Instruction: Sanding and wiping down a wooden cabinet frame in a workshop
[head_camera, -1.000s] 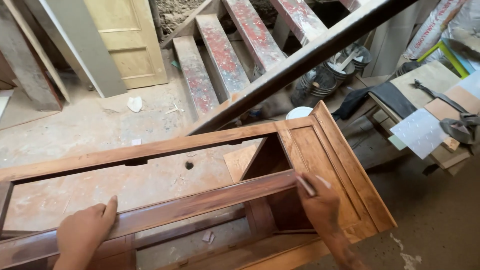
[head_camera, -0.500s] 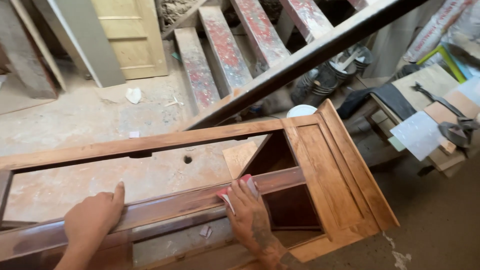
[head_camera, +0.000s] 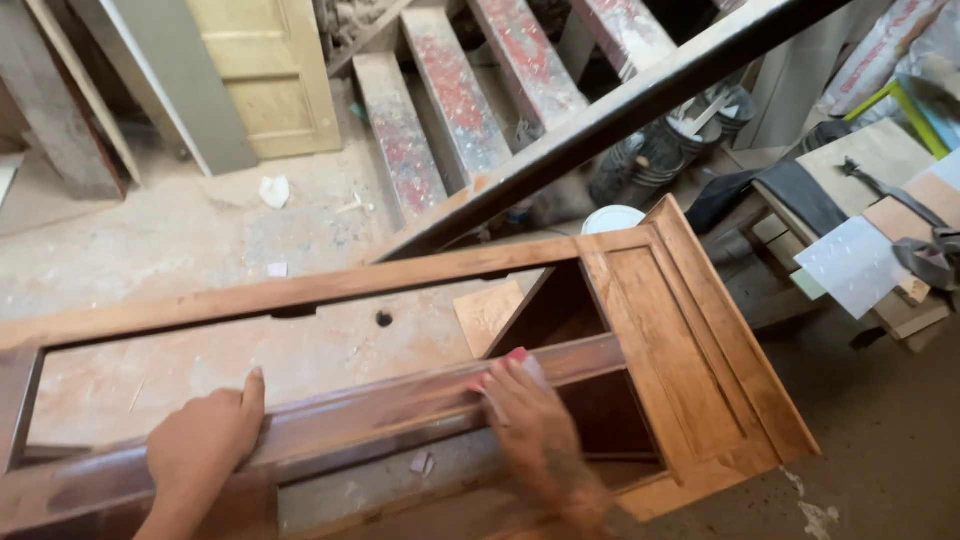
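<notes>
Where the dusty, pale concrete floor (head_camera: 180, 235) of a cluttered workshop is seen from above, a long brown varnished wooden cabinet frame (head_camera: 690, 350) is laid on its side across the lower part of the view, its panelled end turned to the right. The left hand (head_camera: 205, 445) is laid flat on the frame's near horizontal rail (head_camera: 400, 410), fingers stretched out and grasping nothing. The right hand (head_camera: 530, 425), blurred, is pressed palm-down on the same rail further right, fingers spread and unclenched, beside the frame's dark open compartment. Behind the frame, red-speckled worn concrete stair steps (head_camera: 450, 100) are seen rising, and a dark slanted handrail beam (head_camera: 640, 100) is set diagonally between them and the frame. A pale yellow panelled wooden door (head_camera: 265, 70) is leaned at the upper left beside grey boards. At the right, a low wooden bench (head_camera: 880, 160) is loaded with a dark cloth, sheets of paper and a metal tool, close to the frame's end.
</notes>
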